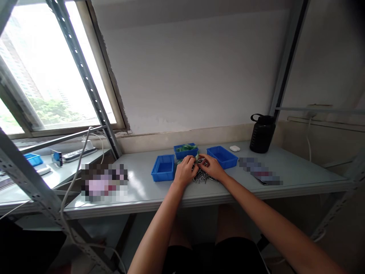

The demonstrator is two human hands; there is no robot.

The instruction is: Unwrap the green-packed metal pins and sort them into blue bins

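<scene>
Small metal pieces that look like screws or bolts (203, 176) lie in a loose pile near the middle of the table. My left hand (186, 172) rests at the pile's left side, fingers curled in. At its right side my right hand (213, 167) bends its thumb and fingers together over the pieces. Whatever sits in either hand is hidden by the fingers. A pale green bit (197, 156) shows between the fingertips of both hands, too small to name. Just behind, a small blue bin (178, 155) holds green items (186, 147) of unclear kind.
One blue bin (162, 177) stands left of my hands, another blue bin (229, 164) to the right. Farther right are a white case (234, 148) and a black bottle (262, 134). Blurred flat items lie at both sides. A metal post (82, 72) and white cable (66, 198) flank the left.
</scene>
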